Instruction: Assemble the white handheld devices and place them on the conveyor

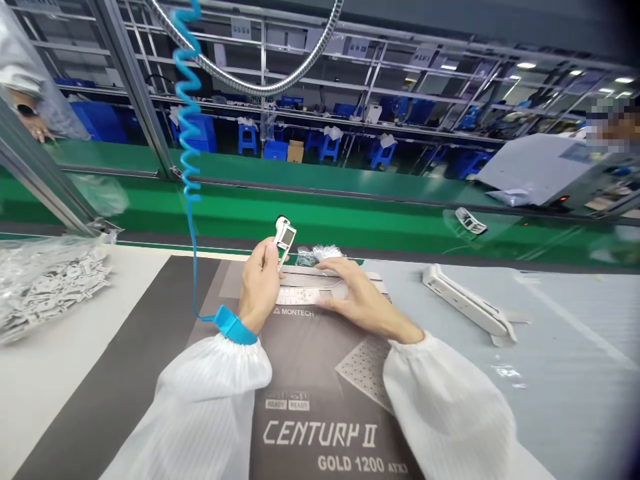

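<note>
My left hand [260, 280] is closed on a white plastic device part [286, 237] with a small dark screen, tilted up above the box. A long pale plastic piece [300, 295] with fine markings lies over the far end of the dark Montech box [300, 360]. My right hand [357, 293] curves around the right end of this piece, thumb on the near side and fingers on the far side. Just behind it is a crumpled clear plastic bag [323, 253]. A blue wrist strap [235, 325] circles my left wrist.
At left, a clear bag [55, 287] holds many small grey-white parts. A long white device housing [467, 303] lies on the right. Behind runs a green belt [350, 223] bearing another white device [470, 221]. The blue coiled cord [189, 113] hangs near my left arm.
</note>
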Action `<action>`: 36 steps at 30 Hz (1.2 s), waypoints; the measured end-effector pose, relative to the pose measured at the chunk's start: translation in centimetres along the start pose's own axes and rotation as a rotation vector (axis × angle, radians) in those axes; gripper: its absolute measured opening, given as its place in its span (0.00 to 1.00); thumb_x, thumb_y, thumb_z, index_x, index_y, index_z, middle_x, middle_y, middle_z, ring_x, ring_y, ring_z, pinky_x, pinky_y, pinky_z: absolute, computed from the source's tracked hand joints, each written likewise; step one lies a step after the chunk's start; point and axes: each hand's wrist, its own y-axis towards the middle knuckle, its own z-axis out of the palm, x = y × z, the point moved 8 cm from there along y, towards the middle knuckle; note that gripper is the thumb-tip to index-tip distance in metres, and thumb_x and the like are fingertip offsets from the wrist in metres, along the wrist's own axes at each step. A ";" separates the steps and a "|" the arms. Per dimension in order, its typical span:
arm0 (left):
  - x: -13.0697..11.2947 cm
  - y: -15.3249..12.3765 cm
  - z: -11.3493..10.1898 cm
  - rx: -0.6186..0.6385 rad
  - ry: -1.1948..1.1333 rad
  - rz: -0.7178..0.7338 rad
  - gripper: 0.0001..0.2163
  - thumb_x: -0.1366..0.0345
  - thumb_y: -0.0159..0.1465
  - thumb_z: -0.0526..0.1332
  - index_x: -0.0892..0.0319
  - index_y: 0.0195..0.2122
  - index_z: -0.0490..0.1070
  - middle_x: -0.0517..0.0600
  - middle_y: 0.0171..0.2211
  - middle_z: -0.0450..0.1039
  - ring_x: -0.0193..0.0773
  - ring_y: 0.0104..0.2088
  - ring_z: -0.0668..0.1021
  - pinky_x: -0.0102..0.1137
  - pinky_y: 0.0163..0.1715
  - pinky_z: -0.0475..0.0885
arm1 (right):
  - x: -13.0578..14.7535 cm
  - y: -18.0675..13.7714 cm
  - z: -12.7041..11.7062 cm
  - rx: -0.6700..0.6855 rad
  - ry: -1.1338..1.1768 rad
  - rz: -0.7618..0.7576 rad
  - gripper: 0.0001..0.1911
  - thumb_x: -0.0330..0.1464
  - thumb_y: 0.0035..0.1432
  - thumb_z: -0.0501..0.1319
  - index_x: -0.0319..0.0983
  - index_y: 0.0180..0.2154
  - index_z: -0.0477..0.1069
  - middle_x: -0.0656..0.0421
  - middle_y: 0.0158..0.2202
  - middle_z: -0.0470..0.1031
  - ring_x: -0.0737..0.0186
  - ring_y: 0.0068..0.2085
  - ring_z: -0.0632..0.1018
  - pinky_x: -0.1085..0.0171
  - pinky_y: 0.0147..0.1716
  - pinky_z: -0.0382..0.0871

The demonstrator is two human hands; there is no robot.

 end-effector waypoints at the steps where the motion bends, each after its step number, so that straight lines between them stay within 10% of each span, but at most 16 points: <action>1: -0.7 -0.2 0.2 0.038 0.047 0.058 0.20 0.50 0.71 0.52 0.55 0.56 0.71 0.52 0.44 0.79 0.37 0.37 0.79 0.31 0.37 0.73 | -0.8 -0.5 -0.1 0.045 0.022 0.021 0.32 0.46 0.54 0.70 0.45 0.58 0.68 0.52 0.62 0.67 0.48 0.63 0.67 0.49 0.61 0.60; 8: -1.6 -3.0 4.3 0.460 0.545 0.368 0.15 0.65 0.64 0.64 0.55 0.52 0.75 0.50 0.51 0.78 0.46 0.52 0.75 0.43 0.55 0.67 | -4.2 -1.3 -0.1 0.037 0.234 0.205 0.24 0.39 0.52 0.72 0.42 0.50 0.73 0.55 0.45 0.79 0.53 0.43 0.78 0.55 0.45 0.71; 24: -1.2 -3.9 5.4 0.413 0.440 0.325 0.16 0.64 0.67 0.59 0.57 0.55 0.70 0.53 0.56 0.74 0.45 0.55 0.76 0.40 0.57 0.68 | -5.1 -0.8 -0.8 -0.283 0.799 0.297 0.26 0.41 0.45 0.77 0.42 0.45 0.77 0.55 0.45 0.81 0.52 0.49 0.79 0.53 0.53 0.71; 29: -1.8 -5.6 7.1 0.434 0.513 0.351 0.18 0.60 0.73 0.48 0.57 0.60 0.66 0.56 0.54 0.75 0.47 0.52 0.78 0.41 0.53 0.71 | -4.0 -0.6 2.5 -0.363 1.392 0.504 0.26 0.56 0.59 0.60 0.39 0.40 0.76 0.55 0.35 0.80 0.56 0.41 0.79 0.58 0.44 0.75; 36: -1.0 -6.9 8.5 0.636 0.925 0.271 0.33 0.38 0.67 0.47 0.61 0.53 0.72 0.62 0.37 0.80 0.58 0.39 0.82 0.47 0.39 0.76 | -3.0 -2.1 3.8 -0.438 1.781 0.803 0.25 0.45 0.68 0.49 0.40 0.22 0.64 0.63 0.13 0.55 0.63 0.20 0.67 0.65 0.23 0.69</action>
